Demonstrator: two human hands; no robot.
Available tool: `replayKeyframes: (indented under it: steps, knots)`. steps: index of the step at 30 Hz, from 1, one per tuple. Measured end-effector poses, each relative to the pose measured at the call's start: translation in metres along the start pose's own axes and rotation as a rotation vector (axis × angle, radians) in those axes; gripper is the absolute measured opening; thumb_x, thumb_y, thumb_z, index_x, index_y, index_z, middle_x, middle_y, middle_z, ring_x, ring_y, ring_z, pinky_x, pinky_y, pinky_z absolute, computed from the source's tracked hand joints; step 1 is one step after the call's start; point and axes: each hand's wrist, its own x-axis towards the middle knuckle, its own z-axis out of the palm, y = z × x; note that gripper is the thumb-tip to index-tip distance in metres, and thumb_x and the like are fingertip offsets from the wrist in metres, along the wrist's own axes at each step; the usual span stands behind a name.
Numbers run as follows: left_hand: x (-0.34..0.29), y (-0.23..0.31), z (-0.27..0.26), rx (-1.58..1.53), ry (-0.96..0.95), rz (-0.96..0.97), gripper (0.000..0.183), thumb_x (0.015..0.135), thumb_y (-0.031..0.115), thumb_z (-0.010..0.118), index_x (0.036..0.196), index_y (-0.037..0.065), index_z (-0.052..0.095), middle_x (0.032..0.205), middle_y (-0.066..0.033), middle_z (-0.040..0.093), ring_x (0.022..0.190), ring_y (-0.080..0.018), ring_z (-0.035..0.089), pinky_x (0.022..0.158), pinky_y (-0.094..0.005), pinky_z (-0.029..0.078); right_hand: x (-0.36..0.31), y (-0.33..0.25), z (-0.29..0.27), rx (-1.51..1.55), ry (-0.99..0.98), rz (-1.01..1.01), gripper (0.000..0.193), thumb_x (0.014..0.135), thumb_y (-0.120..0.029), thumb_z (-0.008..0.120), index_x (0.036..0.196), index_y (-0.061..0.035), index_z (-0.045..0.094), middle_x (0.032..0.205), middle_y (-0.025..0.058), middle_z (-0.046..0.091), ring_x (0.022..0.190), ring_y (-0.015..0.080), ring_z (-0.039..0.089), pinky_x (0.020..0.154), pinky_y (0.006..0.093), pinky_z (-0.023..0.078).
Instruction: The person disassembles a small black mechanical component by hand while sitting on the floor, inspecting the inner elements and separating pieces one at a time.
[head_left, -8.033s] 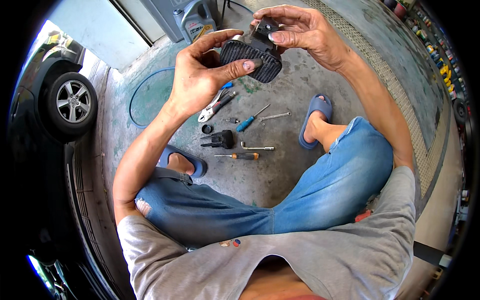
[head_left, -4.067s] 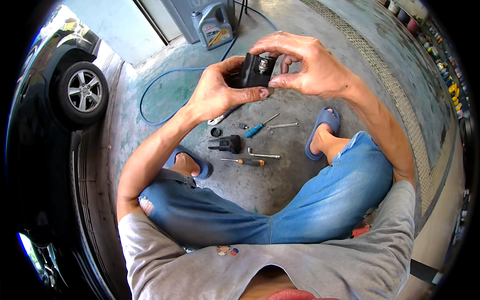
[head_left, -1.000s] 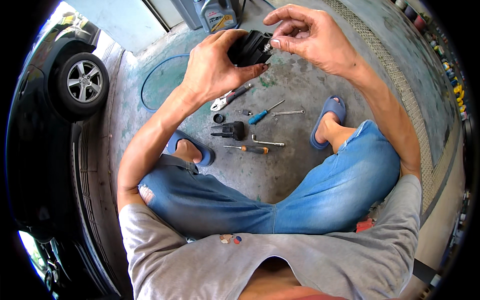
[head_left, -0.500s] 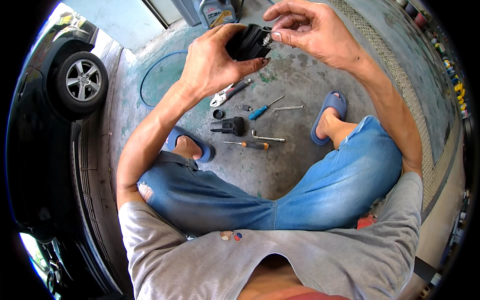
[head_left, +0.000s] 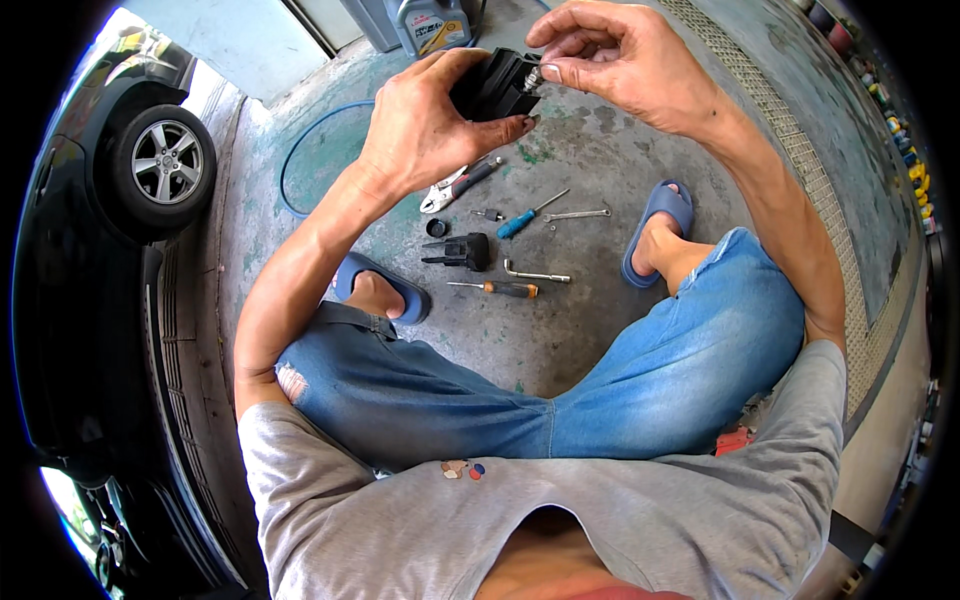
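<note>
My left hand (head_left: 420, 125) wraps round a black plastic housing (head_left: 488, 86), raised above the floor at the top of the view. A small ridged silver metal part (head_left: 532, 79) stands at the housing's right end. Thumb and fingertips of my right hand (head_left: 630, 75) close on the top of that metal part; the exact contact is partly hidden by the fingers. Below on the concrete lie a black plastic piece with prongs (head_left: 460, 252), a round black cap (head_left: 436, 228) and a small dark fitting with a thin metal pin (head_left: 491, 215).
Between my feet lie locking pliers (head_left: 437, 198), a blue-handled screwdriver (head_left: 516, 224), a wrench (head_left: 580, 215), an L-shaped socket wrench (head_left: 538, 275) and an orange-and-black screwdriver (head_left: 512, 289). A grey jug (head_left: 430, 25) and a blue hose (head_left: 290, 165) are beyond. A dark car (head_left: 90, 270) stands left.
Both hands stay almost where they were, still on the housing and the metal part. Only a very slight shift shows; the things on the floor have not moved.
</note>
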Motion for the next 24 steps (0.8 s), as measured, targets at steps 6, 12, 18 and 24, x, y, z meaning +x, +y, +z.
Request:
replayKeyframes:
  steps: [6, 12, 18, 24]
  knots:
    - [-0.0011, -0.0009, 0.0017, -0.011, -0.006, -0.008, 0.069, 0.069, 0.042, 0.092, 0.117, -0.001, 0.068, 0.097, -0.0155, 0.074, 0.088, -0.0214, 0.073, 0.082, -0.0334, 0.057, -0.0006, -0.0015, -0.0001, -0.045, -0.005, -0.008, 0.025, 0.085, 0.001, 0.074, 0.110, 0.0015, 0.069, 0.100, 0.0079, 0.073, 0.090, 0.0118, 0.066, 0.080, 0.0268, 0.054]
    - [-0.0002, 0.0004, 0.0006, -0.046, -0.039, -0.048, 0.072, 0.069, 0.044, 0.090, 0.120, -0.001, 0.067, 0.103, -0.0175, 0.073, 0.095, -0.0275, 0.071, 0.086, -0.0371, 0.056, -0.0007, -0.0013, -0.0009, -0.047, -0.012, -0.022, 0.025, 0.086, 0.001, 0.074, 0.110, 0.0011, 0.070, 0.101, 0.0079, 0.073, 0.090, 0.0114, 0.066, 0.080, 0.0267, 0.054]
    - [-0.0018, -0.0007, 0.0014, -0.054, -0.031, -0.041, 0.069, 0.070, 0.040, 0.093, 0.119, -0.001, 0.067, 0.099, -0.0146, 0.074, 0.090, -0.0194, 0.073, 0.084, -0.0328, 0.057, -0.0003, -0.0021, -0.0011, -0.063, -0.006, -0.033, 0.025, 0.085, 0.001, 0.074, 0.110, 0.0005, 0.070, 0.100, 0.0071, 0.073, 0.089, 0.0105, 0.066, 0.079, 0.0260, 0.054]
    - [-0.0018, -0.0024, 0.0027, -0.070, -0.034, -0.046, 0.070, 0.070, 0.039, 0.093, 0.121, -0.001, 0.067, 0.101, -0.0147, 0.074, 0.093, -0.0195, 0.073, 0.087, -0.0328, 0.057, -0.0008, -0.0015, -0.0013, -0.037, -0.001, -0.033, 0.026, 0.085, 0.001, 0.075, 0.110, -0.0001, 0.070, 0.100, 0.0066, 0.073, 0.089, 0.0102, 0.065, 0.078, 0.0256, 0.054]
